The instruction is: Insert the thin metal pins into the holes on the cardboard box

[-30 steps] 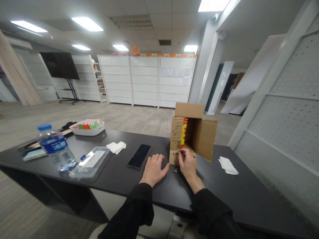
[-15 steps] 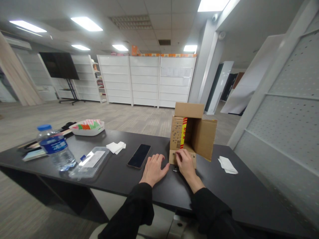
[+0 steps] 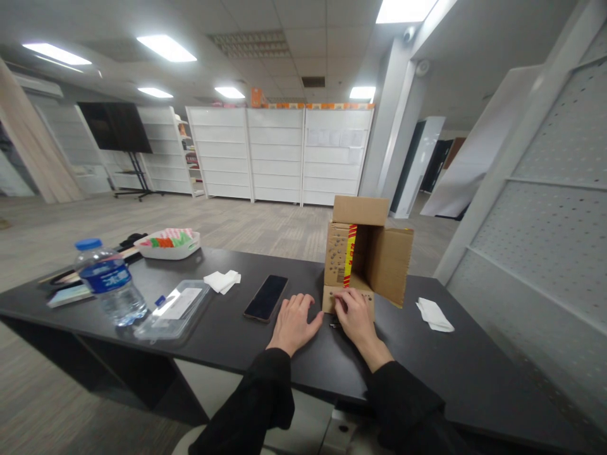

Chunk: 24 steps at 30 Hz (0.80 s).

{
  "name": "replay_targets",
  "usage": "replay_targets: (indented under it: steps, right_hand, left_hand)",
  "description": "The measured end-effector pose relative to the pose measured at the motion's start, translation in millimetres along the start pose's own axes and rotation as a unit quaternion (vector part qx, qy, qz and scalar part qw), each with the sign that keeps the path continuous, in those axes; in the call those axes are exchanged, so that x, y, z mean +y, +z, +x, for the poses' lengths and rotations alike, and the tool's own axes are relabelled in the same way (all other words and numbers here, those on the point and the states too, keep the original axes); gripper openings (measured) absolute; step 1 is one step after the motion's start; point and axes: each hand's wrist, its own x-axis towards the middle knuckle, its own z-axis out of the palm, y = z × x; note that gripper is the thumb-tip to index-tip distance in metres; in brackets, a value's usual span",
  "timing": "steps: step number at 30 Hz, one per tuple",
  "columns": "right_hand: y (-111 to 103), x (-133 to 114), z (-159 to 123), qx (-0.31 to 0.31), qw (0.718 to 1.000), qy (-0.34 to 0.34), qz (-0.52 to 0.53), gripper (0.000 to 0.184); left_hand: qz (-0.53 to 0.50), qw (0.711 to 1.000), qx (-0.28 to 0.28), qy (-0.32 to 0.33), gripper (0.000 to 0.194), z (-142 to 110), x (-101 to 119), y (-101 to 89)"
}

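An open cardboard box (image 3: 337,253) stands on the dark table, its flaps spread and a yellow-and-red tape strip down its front. My right hand (image 3: 355,319) is at the box's lower front flap, fingers curled together; whatever they pinch is too small to make out. Small dark metal pieces (image 3: 334,325) lie on the table just below that hand, partly covered by it. My left hand (image 3: 294,322) rests on the table left of the box, fingers loosely bent and apart, with nothing in it. Close to its left side lies a black smartphone (image 3: 267,297).
Left of the phone are folded white tissues (image 3: 222,281), a clear plastic case (image 3: 175,311) and a water bottle (image 3: 109,281). A white basket (image 3: 171,251) stands at the back left. Another folded tissue (image 3: 434,315) lies right of the box. The table's front edge runs below my wrists.
My right hand has dropped slightly at the box's front flap, its fingers curling a little more. My left hand stays in place. The view has shifted very slightly.
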Motion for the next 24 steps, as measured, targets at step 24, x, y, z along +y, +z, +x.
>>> replay_targets:
  steps: [24]
  right_hand:
    - [-19,-9,-21,-0.138,0.990,0.029,-0.006,0.013]
  left_hand:
    - [0.001,1.000,-0.004,-0.001,0.016,1,1,-1.8]
